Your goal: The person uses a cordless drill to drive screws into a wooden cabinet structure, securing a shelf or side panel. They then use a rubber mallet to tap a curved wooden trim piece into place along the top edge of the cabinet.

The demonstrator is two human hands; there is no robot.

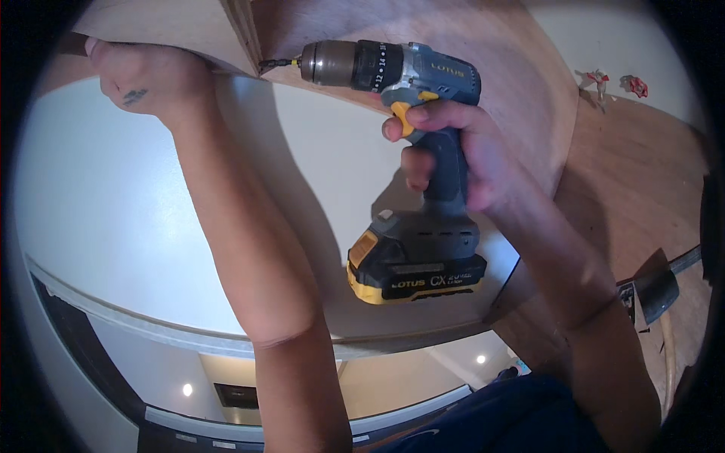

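Note:
My right hand [483,151] is wrapped round the grip of a grey and black cordless drill [442,72], its index finger at the yellow trigger. A yellow and black battery pack [423,275] sits at the foot of the grip. Pointing left, the drill's thin bit [278,65] meets the edge of a wooden panel [174,26], whether sunk in or just touching I cannot tell. Up at the left, my left hand [151,79] is closed at the lower edge of that panel, with most of its fingers hidden.
A glossy white board [136,189] lies beneath both arms. Plywood walls [521,68] rise behind the drill. At the upper right, a valve [598,79] and a red knob [637,86] stick out. A dark tool [655,294] and a pale hose [669,355] are at the right.

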